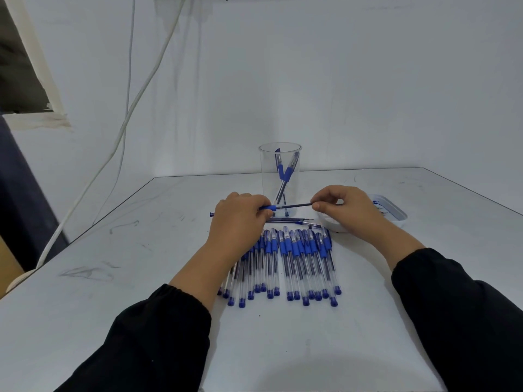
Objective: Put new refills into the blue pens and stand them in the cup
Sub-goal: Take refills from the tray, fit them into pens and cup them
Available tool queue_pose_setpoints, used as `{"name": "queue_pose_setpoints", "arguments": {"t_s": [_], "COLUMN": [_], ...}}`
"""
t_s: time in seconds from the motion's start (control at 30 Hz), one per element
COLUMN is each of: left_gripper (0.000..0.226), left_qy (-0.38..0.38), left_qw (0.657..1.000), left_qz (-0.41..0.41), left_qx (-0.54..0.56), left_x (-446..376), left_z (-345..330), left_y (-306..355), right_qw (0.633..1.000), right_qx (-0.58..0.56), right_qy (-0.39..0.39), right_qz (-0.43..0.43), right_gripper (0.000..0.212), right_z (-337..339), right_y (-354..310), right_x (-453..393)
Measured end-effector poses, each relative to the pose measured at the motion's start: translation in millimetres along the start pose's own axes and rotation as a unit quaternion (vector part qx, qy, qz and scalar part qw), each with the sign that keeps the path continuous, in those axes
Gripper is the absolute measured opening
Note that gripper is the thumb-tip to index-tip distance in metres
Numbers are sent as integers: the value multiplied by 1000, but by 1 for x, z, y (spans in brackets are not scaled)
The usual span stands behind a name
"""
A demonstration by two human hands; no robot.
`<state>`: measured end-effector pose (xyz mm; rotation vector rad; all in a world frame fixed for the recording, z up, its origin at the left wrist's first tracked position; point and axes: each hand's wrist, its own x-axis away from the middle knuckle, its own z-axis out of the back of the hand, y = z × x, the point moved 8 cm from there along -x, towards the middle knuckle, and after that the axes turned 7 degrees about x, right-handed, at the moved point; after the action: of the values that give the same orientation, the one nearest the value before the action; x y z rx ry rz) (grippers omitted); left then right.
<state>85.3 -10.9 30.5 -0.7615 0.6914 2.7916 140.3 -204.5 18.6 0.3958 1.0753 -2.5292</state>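
My left hand (240, 219) grips a blue pen (268, 207) by its blue grip, with the pen's end cap poking out to the left of the hand. My right hand (345, 206) pinches a dark refill (295, 205) that sticks out of the pen's front. A clear plastic cup (280, 176) stands just behind my hands with two blue pens inside. Several blue pens (294, 264) lie side by side on the table in front of my hands. A few loose refills (291, 221) lie under my hands.
A shallow white tray (393, 212) with ink stains sits under and to the right of my right hand. The white table (141, 278) ends at a wall behind the cup. A white cable (85, 190) hangs down the wall on the left.
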Motion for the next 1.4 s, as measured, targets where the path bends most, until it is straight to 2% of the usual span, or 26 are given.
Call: {"name": "queue_pose_setpoints", "arguments": {"t_s": [0.27, 0.43, 0.57, 0.8, 1.0, 1.4], "left_gripper": [24, 25, 25, 25, 25, 26], "left_qy": [35, 38, 35, 37, 33, 27], "left_qw": [998, 998, 999, 999, 999, 999], "left_qz": [42, 47, 41, 33, 32, 33], "left_qx": [-3, -2, -3, -3, -3, -7], "left_x": [-4, -5, -5, -6, -5, -4], "left_z": [13, 14, 13, 13, 12, 10], "left_y": [-16, -17, -15, -13, -12, -10], "right_qw": [995, 986, 964, 946, 943, 957], "right_qx": [-12, 128, 244, 310, 319, 273], "right_qy": [59, 71, 30, -1, -7, -7], "right_qz": [-75, -83, -98, -98, -95, -95], "right_gripper": [9, 14, 4, 17, 21, 17], "right_z": [23, 13, -6, -22, -24, -17], "right_y": [35, 27, 17, 11, 11, 10], "right_x": [0, -6, -12, -11, -10, -7]}}
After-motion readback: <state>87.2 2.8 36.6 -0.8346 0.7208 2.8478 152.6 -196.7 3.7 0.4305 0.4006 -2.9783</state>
